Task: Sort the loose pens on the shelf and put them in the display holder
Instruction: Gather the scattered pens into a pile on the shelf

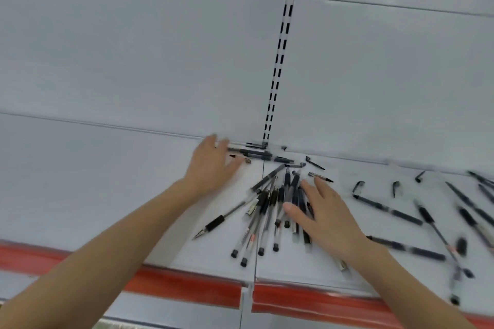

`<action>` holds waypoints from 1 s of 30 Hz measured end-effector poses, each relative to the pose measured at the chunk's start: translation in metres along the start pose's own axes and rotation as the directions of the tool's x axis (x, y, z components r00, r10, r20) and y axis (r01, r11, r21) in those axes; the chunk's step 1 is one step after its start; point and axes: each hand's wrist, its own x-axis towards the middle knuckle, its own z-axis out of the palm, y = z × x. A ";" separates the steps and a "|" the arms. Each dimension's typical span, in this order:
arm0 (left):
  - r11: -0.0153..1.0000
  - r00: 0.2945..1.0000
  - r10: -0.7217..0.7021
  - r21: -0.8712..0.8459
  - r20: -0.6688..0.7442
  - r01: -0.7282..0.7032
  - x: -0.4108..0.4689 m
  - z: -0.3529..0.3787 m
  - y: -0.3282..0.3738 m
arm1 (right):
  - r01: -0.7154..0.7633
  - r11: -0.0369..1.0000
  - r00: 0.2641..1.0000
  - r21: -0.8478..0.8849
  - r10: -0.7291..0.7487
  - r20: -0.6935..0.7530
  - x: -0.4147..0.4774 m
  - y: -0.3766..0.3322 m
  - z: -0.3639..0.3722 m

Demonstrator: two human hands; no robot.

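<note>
Left grip (pixel 211 165): I see fingers spread flat, touching pens against the back wall.
Right grip (pixel 324 218): spread flat on the pen pile (pixel 272 205).
Pile: mid-shelf (pixel 133 189), other pens right.

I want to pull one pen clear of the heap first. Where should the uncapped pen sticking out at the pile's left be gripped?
Take the uncapped pen by its black rubber sleeve, from the open shelf on its left. That end lies clear of the pile; its rear is buried.

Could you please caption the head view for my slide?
Both hands, left and right, spread over loose black pens on a white shelf.
</note>
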 end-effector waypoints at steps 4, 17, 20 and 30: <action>0.980 0.980 -0.198 0.027 0.006 0.198 0.028 0.004 -0.023 | -0.024 0.998 1.000 -0.065 0.024 -0.005 0.005 -0.002 0.001; 0.980 0.967 0.190 -0.090 0.171 -0.176 0.034 0.021 0.017 | -0.045 0.996 0.999 -0.073 0.043 -0.032 0.001 0.008 -0.009; 0.963 0.936 0.270 -0.054 0.225 -0.265 0.038 0.030 0.036 | -0.083 0.989 0.997 -0.125 0.082 -0.016 0.003 0.014 -0.005; 0.921 0.850 0.387 -0.099 0.358 -0.377 -0.024 -0.010 0.023 | -0.093 0.987 0.995 0.132 0.097 -0.018 -0.026 0.044 -0.031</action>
